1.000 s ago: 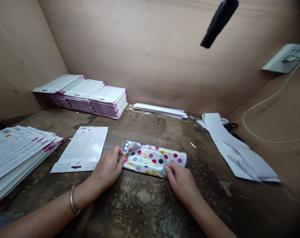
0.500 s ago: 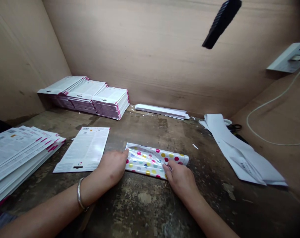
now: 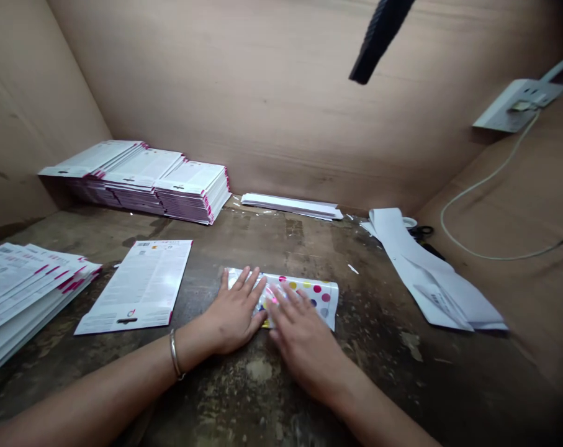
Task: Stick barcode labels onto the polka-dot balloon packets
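- Now pressing the polka-dot plastic (image 3: 321, 298) just below centre frame, left hand (image 3: 232, 316) and right hand (image 3: 304, 344) laid open.
- No longer pinching its ends; apparently flattening, not gripping.

Flat white rectangular packet with a dark hanger slot (image 3: 141, 279): a pink-and-red logo (image 3: 131, 312) beside the slot, shaped like a p or d, exact letter unclear; a dark barcode (image 3: 143, 244) at a far corner; fine print too small to read.
Fanned pile of white, magenta-edged packets (image 3: 15, 304): rows of print, no word legible.
Long curled white paper sheet (image 3: 393, 248): a small barcode-like block of black lines (image 3: 442, 301), unreadable.
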The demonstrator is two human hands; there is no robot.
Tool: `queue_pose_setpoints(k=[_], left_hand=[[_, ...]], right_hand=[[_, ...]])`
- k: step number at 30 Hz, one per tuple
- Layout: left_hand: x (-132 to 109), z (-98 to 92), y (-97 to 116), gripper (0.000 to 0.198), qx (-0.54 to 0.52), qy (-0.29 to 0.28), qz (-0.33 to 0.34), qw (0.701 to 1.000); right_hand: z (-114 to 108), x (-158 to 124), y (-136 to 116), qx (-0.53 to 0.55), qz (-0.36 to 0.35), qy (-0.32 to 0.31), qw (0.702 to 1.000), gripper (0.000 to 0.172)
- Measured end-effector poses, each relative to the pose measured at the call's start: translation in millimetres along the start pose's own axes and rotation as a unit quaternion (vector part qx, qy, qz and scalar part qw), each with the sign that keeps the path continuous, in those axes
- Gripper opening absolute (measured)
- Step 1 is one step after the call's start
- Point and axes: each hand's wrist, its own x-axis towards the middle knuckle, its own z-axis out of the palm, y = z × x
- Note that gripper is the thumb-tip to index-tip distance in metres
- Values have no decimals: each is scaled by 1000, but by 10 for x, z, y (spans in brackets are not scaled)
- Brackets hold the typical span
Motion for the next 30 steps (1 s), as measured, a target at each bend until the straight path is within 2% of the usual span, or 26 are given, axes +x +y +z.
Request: queue_pose_setpoints(k=[1,2,4,7,10,15,19,20,23,26,28,30], left_hand=[[-5,0,10,61,0,1,-11,1000],[-8,1,20,61,0,3,-21,1000],[-10,5,36,62,0,7,-39,999],[-7,10,44,63,-3,11,-50,999],[-6,14,40,63,0,15,-52,999],[-17,39,20,63,2,22,-40,999],[-17,36,2,62,-1,31,-28,999],[-20,20,-2,62,-2,34,-26,999],[-61,-58,-13,64,-8,58,7,998],[-149,-118,-36,72,-42,92,97,990],[-209,-112,-58,59,-75,104,134,983],[-256,-78,-82,36,-108,107,133,979]], right_hand=[[35,-39,24,23,-33,-23,999,50],[64,-84,84,38,-34,-47,998,52],[79,-166,282,36,28,-58,997,49],[-30,-163,565,22,104,17,994,40],[-172,74,598,72,103,59,990,33],[-166,729,435,124,116,-33,985,27],[-136,1076,504,173,144,-158,961,13],[-146,1111,534,188,149,-189,952,14],[-179,1096,577,239,172,-238,925,23],[-147,949,495,304,218,-217,902,19],[-98,813,385,351,244,-195,883,18],[-71,656,273,387,253,-184,867,23]])
